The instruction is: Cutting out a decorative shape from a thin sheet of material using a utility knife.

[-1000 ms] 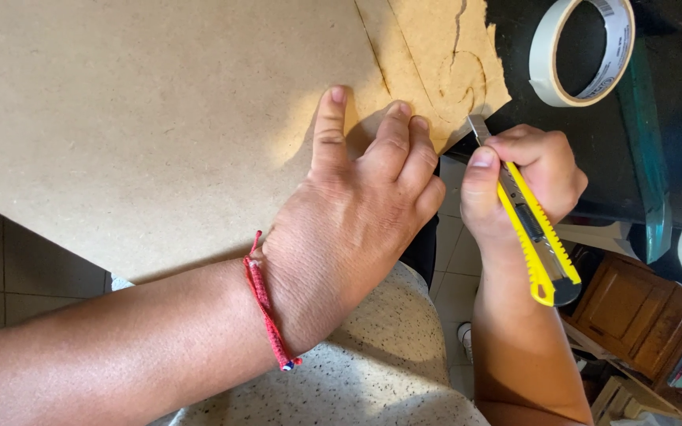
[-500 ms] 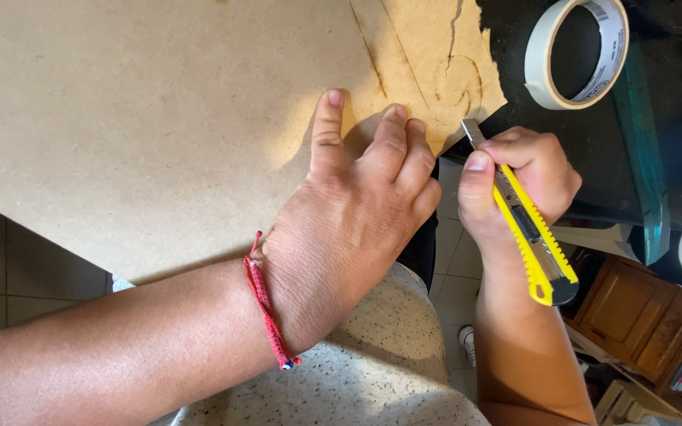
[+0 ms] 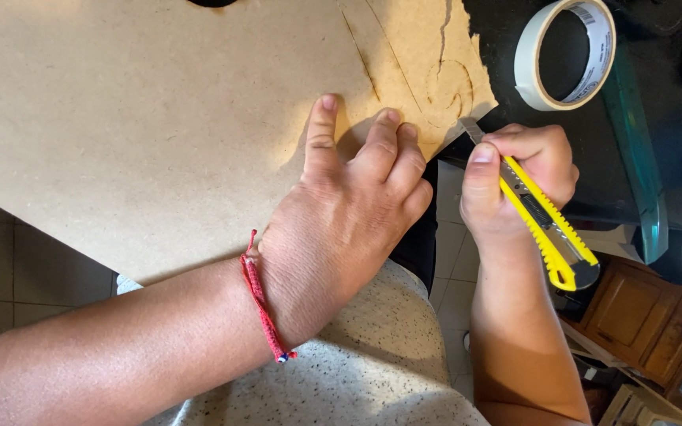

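Left hand [image 3: 349, 213] lies palm down on the brown board [image 3: 136, 126], fingers spread and pressing near the board's edge at about 3 o'clock of the sheet. Nothing gripped, just flat on the surface. Red cord bracelet [image 3: 264, 304] sits on that wrist.

Right hand [image 3: 515, 177] is closed around a yellow utility knife [image 3: 542, 225], thumb on top of the body. Blade tip [image 3: 471, 128] points toward 11 o'clock and meets the board's ragged corner. Knife body runs out to 5 o'clock past the heel of the hand.

Board corner by the blade shows curved score marks and a long straight cut line [image 3: 361, 55] running up toward 12 o'clock. The two hands are just beside each other, not touching, knife hand at 3 o'clock of the flat hand.

Roll of white tape [image 3: 532, 79] lies on the dark tabletop [image 3: 657, 118] at 1 o'clock of the knife hand, clear of the board. Wooden cabinet [image 3: 641, 315] below at 5 o'clock. Board overhangs a speckled grey surface [image 3: 372, 371] under the left forearm
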